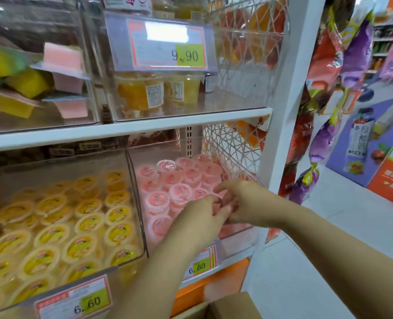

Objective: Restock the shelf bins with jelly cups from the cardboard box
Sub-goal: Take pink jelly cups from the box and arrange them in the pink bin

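Pink jelly cups [158,199] fill the clear shelf bin [245,229] on the lower shelf, right of a bin of yellow jelly cups [52,236]. Both my hands reach into the pink bin at its front right. My left hand [200,219] comes from below, its fingers curled over a pink cup at the fingertips. My right hand [243,201] sits just to its right, thumb spread and fingers bent down over the cups; blur hides whether it holds one. A corner of the cardboard box [230,305] shows at the bottom edge, its contents out of view.
Above, a shelf [121,130] carries clear bins of orange and yellow cups and pink and yellow blocks. Price tags [200,265] hang on the lower shelf's front. The white upright [283,134] stands right of the bin, with hanging snack bags [324,143] and floor beyond.
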`<move>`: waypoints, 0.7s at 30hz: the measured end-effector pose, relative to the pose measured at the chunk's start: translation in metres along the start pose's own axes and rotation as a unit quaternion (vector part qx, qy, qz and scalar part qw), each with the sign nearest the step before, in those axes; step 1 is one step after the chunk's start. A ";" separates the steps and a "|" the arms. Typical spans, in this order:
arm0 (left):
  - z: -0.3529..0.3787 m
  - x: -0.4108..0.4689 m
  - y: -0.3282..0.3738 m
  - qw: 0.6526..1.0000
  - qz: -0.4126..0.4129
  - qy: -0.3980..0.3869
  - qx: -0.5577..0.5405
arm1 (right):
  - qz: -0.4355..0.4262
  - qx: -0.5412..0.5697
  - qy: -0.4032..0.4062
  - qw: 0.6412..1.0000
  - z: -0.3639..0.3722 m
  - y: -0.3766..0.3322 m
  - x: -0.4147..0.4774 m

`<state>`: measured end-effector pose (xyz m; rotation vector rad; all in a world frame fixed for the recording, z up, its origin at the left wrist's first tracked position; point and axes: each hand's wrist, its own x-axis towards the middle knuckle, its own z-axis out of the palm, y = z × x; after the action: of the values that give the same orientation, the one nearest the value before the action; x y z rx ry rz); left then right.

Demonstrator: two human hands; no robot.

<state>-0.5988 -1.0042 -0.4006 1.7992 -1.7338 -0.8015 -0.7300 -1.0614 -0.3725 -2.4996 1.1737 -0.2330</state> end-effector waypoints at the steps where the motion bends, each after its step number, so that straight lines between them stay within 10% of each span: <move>1: 0.001 0.002 0.000 1.000 -0.005 -0.002 -0.027 | -0.009 -0.001 0.003 1.000 0.001 0.000 0.001; 12: -0.004 0.016 -0.010 0.969 -0.076 0.053 -0.230 | -0.021 0.064 0.071 0.995 -0.009 0.000 -0.001; 16: -0.013 0.017 -0.006 0.895 -0.082 0.101 -0.427 | 0.076 0.110 0.163 0.978 -0.005 0.003 0.001; 21: -0.013 0.015 0.001 0.826 -0.082 0.093 -0.550 | 0.152 0.532 0.079 0.829 0.011 -0.012 0.005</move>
<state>-0.5897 -1.0194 -0.3917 1.1223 -0.6627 -1.2792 -0.7158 -1.0554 -0.3776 -1.3139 1.0436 -0.7688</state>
